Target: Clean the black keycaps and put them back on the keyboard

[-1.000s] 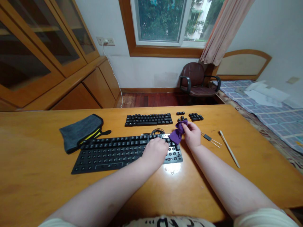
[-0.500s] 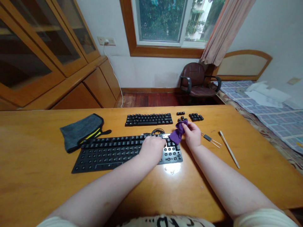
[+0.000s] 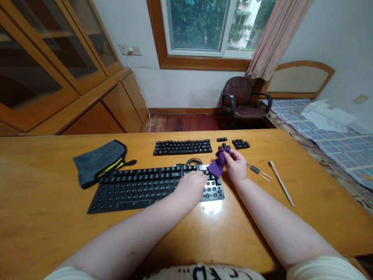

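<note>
A black keyboard lies in front of me, with many of its keycaps off and the switches bare in the lower rows and on the right. My left hand is over its right part, fingers curled down; whatever they pinch, if anything, is hidden. A crumpled purple cloth is pinched in my right hand, its lower end hanging at the keyboard's top right corner. Behind the keyboard, loose black keycaps are laid out in rows, with smaller groups of keycaps to the right.
A wire keycap puller and a white stick-like brush lie to the right. At the left rests a grey cloth with yellow lining. A coiled black cable sits behind the keyboard. Beyond the wooden desk stands a chair.
My left hand has shifted slightly right and nearer to me over the keyboard, uncovering some keys behind it. My right hand and the purple cloth have hardly moved.
</note>
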The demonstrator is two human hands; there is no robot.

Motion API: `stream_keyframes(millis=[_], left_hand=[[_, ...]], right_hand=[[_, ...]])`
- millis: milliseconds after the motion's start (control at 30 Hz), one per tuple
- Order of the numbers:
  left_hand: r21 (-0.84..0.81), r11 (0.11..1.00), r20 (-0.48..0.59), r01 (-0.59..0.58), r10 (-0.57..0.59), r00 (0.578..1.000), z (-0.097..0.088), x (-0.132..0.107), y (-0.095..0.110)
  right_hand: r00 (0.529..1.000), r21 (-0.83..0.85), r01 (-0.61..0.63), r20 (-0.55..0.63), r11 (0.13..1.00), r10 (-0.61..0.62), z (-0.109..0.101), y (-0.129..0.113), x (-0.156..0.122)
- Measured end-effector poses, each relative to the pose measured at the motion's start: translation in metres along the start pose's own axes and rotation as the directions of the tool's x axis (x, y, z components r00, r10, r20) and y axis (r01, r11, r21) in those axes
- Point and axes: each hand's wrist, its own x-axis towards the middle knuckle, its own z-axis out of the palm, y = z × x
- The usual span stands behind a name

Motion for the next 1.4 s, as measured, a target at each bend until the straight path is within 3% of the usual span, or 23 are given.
stream_keyframes(millis=[167, 400, 767, 1167, 1400], left_hand=[[-0.189, 0.976, -0.025, 0.108, -0.115, 0.993, -0.008, 0.005, -0.01], [-0.42, 0.865, 0.148, 0.275, -0.234, 0.961, -0.017, 0.015, -0.022], [-0.202, 0.969, -0.034, 0.139, -0.149, 0.988, -0.004, 0.008, -0.013], [-0.211, 0.967, 0.031, 0.141, -0.137, 0.99, -0.006, 0.009, -0.015], [-0.079, 0.996, -0.001, 0.042, -0.042, 0.999, 0.0, 0.005, -0.01]], right_hand=[[1.0, 0.003, 0.002, 0.011, 1.0, -0.002, 0.0, 0.001, 0.001], [1.0, -0.018, 0.008, 0.0, 1.0, -0.008, -0.001, 0.003, 0.0], [1.0, -0.026, 0.012, 0.005, 1.0, -0.012, 0.0, 0.001, 0.0], [1.0, -0.018, 0.002, 0.01, 1.0, -0.002, -0.001, 0.001, -0.001], [1.0, -0.026, 0.003, 0.006, 1.0, -0.003, -0.001, -0.002, 0.0]])
